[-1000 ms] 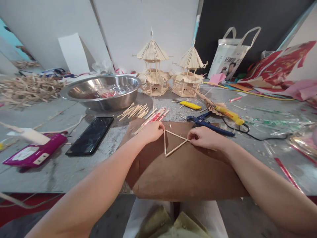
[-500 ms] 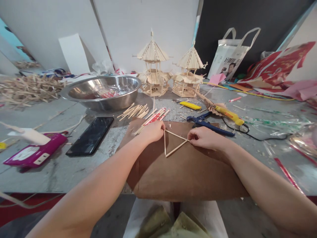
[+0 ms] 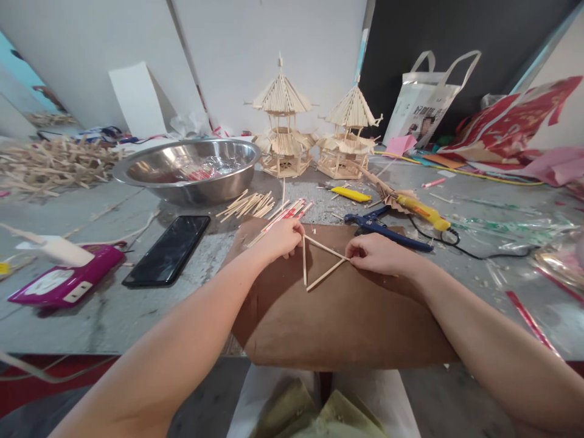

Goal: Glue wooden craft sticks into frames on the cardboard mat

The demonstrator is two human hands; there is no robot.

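Three thin wooden sticks form a triangle (image 3: 325, 248) over the brown board (image 3: 347, 322). My left hand (image 3: 287, 237) pinches its upper left corner between thumb and fingers. At the right corner, my right hand (image 3: 371, 252) closes its fingertips on the stick ends. The lower corner points toward me, and no hand touches it. Just beyond my left hand lies a bundle of sticks (image 3: 296, 210) with red and white wrapping, partly hidden by that hand. Loose short sticks (image 3: 249, 205) lie to its left.
Two stick-built pagodas (image 3: 285, 143) stand at the back. A steel basin (image 3: 191, 191), a phone (image 3: 166, 250) and a purple glue gun (image 3: 68, 277) are on the left. Blue cutters (image 3: 392, 234), a yellow utility knife (image 3: 351, 193) and a corded yellow tool (image 3: 422, 210) lie to the right.
My left hand has shifted very slightly, and its fingers show a little more below the corner. The triangle and my right hand stay almost in place.
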